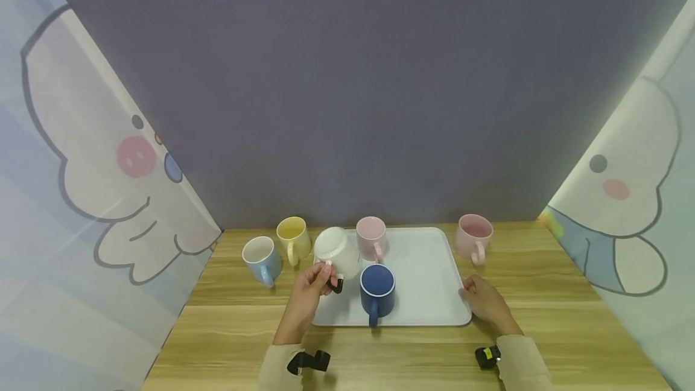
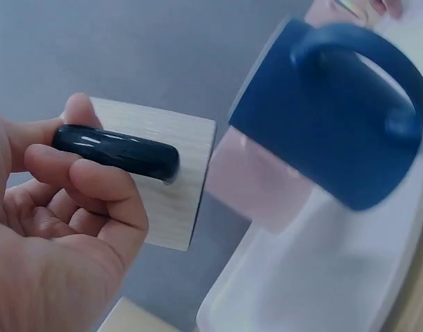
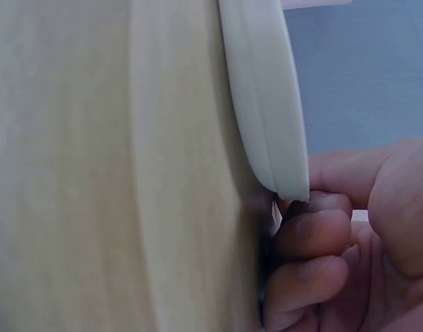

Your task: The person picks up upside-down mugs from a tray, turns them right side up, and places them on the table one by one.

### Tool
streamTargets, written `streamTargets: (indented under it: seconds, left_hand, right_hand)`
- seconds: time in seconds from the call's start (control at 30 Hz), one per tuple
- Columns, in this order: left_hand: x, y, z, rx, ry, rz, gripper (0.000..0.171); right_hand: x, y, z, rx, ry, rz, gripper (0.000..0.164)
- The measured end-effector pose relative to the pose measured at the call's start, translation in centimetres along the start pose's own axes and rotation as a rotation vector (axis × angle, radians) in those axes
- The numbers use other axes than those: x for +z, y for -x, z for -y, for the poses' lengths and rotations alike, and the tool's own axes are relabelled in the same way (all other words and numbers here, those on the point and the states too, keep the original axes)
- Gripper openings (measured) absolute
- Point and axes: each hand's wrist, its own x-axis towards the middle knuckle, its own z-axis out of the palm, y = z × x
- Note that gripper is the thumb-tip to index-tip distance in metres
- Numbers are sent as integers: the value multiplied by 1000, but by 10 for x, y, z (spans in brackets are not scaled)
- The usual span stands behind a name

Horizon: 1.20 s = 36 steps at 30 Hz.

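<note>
My left hand pinches the black handle of a white mug and holds it over the left part of a white tray. In the left wrist view, thumb and curled fingers grip the handle. My right hand grips the tray's right edge near the front corner, with the tray rim between thumb and curled fingers. On the tray stand a dark blue mug, handle toward me, and behind it a pink mug.
Left of the tray stand a light blue mug and a yellow mug. Another pink mug is on the wooden table, right of the tray. A grey panel rises behind, with patterned cloth at both sides.
</note>
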Motion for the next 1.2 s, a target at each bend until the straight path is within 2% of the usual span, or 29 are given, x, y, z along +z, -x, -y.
streamTargets:
  seconds: [0.17, 0.27, 0.53, 0.87, 1.0, 1.2]
  left_hand:
    - [8, -4, -5, 37, 218, 24, 23]
    - [12, -6, -7, 51, 340, 31, 23]
    - [20, -9, -6, 51, 569, 50, 23]
    - [36, -11, -8, -9, 744, 10, 26]
    - [41, -12, -9, -16, 794, 29, 26]
    - [47, -12, -9, 11, 819, 69, 27]
  right_hand:
    - [0, 0, 0, 4, -5, 2, 19]
    - [0, 0, 0, 3, -6, 4, 20]
    - [0, 0, 0, 5, 4, 2, 20]
    - [-1, 0, -1, -11, 13, -3, 19]
    - [0, 0, 0, -2, 15, -2, 20]
    - [-2, 1, 0, 6, 4, 6, 21]
